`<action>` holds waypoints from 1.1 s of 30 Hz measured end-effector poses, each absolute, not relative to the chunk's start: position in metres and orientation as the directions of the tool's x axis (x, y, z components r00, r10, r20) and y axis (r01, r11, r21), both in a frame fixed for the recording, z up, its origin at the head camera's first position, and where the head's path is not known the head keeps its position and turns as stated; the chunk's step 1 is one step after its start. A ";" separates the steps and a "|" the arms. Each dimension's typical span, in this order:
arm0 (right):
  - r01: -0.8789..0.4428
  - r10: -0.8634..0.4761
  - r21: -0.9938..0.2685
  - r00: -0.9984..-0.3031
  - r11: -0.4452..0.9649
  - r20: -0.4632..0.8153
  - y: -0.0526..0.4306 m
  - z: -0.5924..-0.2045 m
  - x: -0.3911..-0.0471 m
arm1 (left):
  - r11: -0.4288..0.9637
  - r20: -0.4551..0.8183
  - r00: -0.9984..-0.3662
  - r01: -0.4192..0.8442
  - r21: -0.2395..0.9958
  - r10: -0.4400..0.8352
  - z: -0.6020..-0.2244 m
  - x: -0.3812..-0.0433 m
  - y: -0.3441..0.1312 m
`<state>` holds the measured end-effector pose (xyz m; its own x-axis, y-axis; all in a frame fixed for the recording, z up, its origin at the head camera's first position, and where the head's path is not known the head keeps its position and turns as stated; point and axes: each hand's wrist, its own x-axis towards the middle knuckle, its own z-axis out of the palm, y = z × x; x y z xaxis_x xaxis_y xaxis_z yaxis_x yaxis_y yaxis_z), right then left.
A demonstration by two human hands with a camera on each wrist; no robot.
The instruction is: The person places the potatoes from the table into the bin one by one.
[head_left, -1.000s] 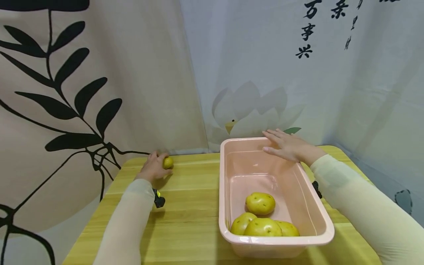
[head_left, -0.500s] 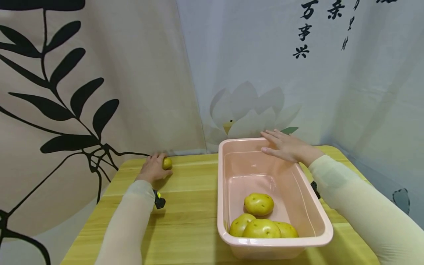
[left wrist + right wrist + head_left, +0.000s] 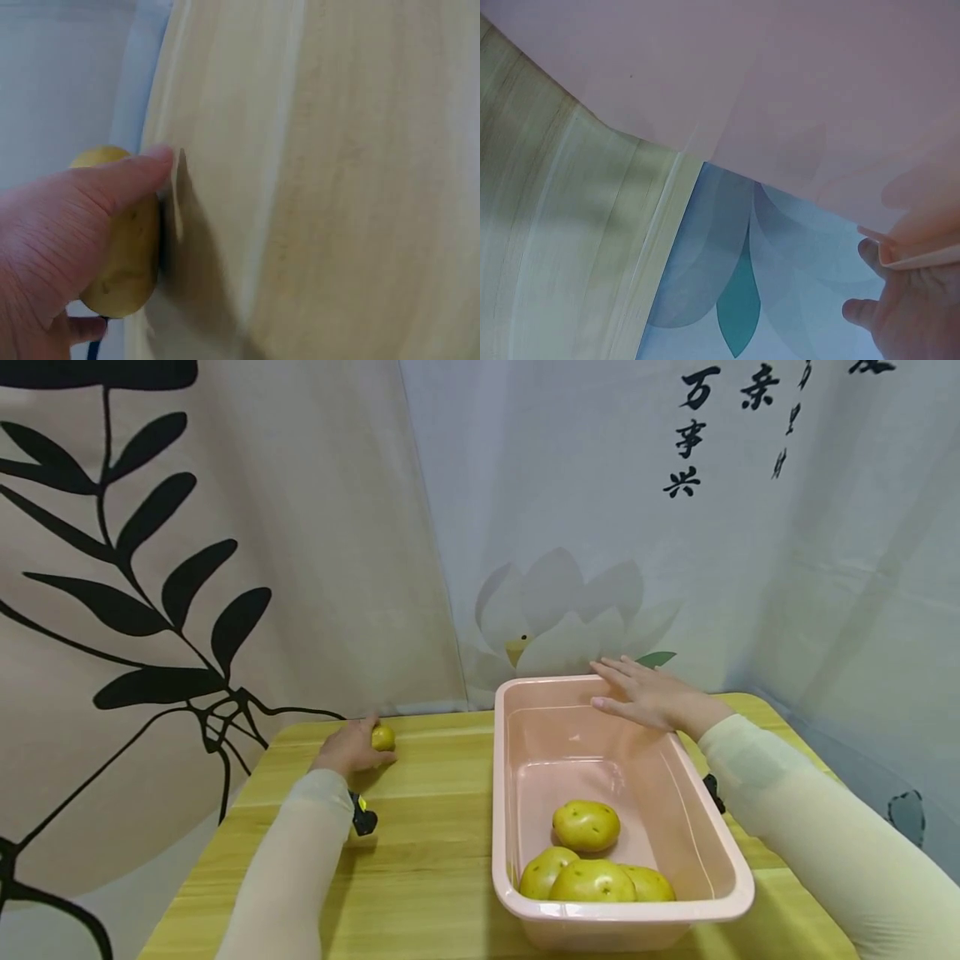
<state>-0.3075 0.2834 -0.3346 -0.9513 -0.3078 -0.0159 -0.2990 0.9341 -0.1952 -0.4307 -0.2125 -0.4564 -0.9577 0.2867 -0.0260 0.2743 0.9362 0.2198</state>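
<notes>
At the far left of the table, my left hand (image 3: 350,749) holds a yellow potato (image 3: 384,737). In the left wrist view the thumb lies across the top of that potato (image 3: 129,259), near the table's edge, with a fingertip showing below it; the other fingers are hidden. My right hand (image 3: 648,695) rests with outstretched fingers on the far right corner of a pink plastic basin (image 3: 507,793). Its fingertips (image 3: 859,311) reach past the rim in the right wrist view. Several potatoes (image 3: 587,825) lie at the near end inside the basin.
The wood-grain table (image 3: 427,827) ends at a hanging cloth backdrop (image 3: 337,527) printed with dark leaves, a lotus and characters. A small black device (image 3: 363,818) sits at the left wrist. The basin stands right of the table's middle.
My left hand and the potato in it have shifted slightly right and toward me. The right hand stays on the basin's corner, and the potatoes inside lie as before.
</notes>
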 end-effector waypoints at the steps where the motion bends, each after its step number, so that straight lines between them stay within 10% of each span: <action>1: -0.298 -0.307 -0.196 -0.951 0.934 -0.018 0.283 -0.335 -0.307 | 0.936 -0.041 -0.956 0.274 0.220 0.289 -0.459 -0.431 -0.213; 33: -0.305 -0.314 -0.213 -0.949 0.928 -0.014 0.284 -0.335 -0.306 | 0.895 0.119 -0.925 0.380 0.234 0.362 -0.483 -0.427 -0.208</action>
